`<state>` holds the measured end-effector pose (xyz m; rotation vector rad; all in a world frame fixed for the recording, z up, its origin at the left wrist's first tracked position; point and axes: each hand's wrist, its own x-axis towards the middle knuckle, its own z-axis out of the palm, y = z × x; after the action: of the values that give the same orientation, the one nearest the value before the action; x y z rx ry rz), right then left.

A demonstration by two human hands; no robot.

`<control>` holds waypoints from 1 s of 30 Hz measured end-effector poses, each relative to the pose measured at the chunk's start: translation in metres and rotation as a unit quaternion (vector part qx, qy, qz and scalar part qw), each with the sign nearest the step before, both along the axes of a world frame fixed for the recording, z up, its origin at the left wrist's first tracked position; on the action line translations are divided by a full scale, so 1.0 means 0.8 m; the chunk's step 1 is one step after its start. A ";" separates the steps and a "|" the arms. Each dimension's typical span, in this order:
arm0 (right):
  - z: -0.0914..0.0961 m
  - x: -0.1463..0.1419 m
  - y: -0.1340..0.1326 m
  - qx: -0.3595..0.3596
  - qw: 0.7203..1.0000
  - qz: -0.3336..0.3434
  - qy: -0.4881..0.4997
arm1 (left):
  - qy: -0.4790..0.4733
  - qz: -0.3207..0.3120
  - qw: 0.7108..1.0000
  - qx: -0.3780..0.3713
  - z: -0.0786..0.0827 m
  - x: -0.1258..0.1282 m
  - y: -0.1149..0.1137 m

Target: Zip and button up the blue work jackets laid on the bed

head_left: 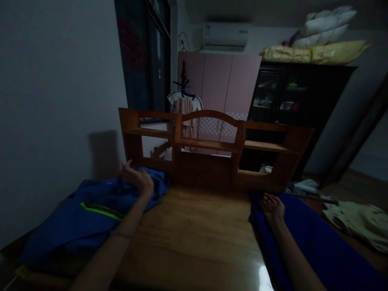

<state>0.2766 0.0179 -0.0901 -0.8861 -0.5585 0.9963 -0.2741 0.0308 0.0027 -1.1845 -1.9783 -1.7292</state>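
Note:
My left hand [137,178] is raised over a blue jacket [100,198] with a bright green zip, which lies crumpled at the left of a wooden desk [194,226]. Its fingers are loosely bent and apart, with nothing seen in them. My right hand [273,208] is at a darker blue cloth [315,234] along the desk's right side. The fingers there are half curled with gaps between them, and I see nothing held. Whether that hand touches the cloth I cannot tell.
A wooden shelf unit [206,145] stands at the desk's back edge. A wall [60,101] is close on the left. Pale cloth [360,222] lies to the right. Behind are clothes on a stand [184,103], a pink wardrobe [215,81] and a dark cabinet [318,93].

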 end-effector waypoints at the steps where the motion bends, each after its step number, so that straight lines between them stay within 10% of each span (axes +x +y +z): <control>1: 0.000 -0.003 0.000 -0.007 0.999 -0.013 -0.031 | 0.047 -0.027 0.996 0.065 0.008 0.029 -0.003; 5: -0.003 -0.017 -0.001 -0.046 0.980 -0.072 -0.179 | 0.279 -0.315 0.902 0.099 0.006 0.133 -0.020; 8: -0.005 -0.034 -0.003 -0.080 0.935 -0.128 -0.322 | 0.327 -0.393 0.857 0.062 -0.033 0.171 -0.023; 18: -0.011 -0.075 -0.014 -0.211 0.766 -0.184 -0.579 | 0.078 -0.439 0.895 -0.037 -0.109 0.158 0.017; 25: 0.038 -0.088 -0.024 -0.162 0.831 -0.111 -0.520 | -0.030 -0.459 0.883 -0.088 -0.131 0.152 0.035; 30: 0.134 -0.091 -0.040 -0.073 0.914 -0.041 -0.398 | -0.121 -0.523 0.830 -0.150 -0.138 0.162 0.043</control>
<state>0.2041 -0.0140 0.0169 -1.4468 -1.1297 0.5703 -0.1442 0.0650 -0.1079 -2.6365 -1.8764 -2.0885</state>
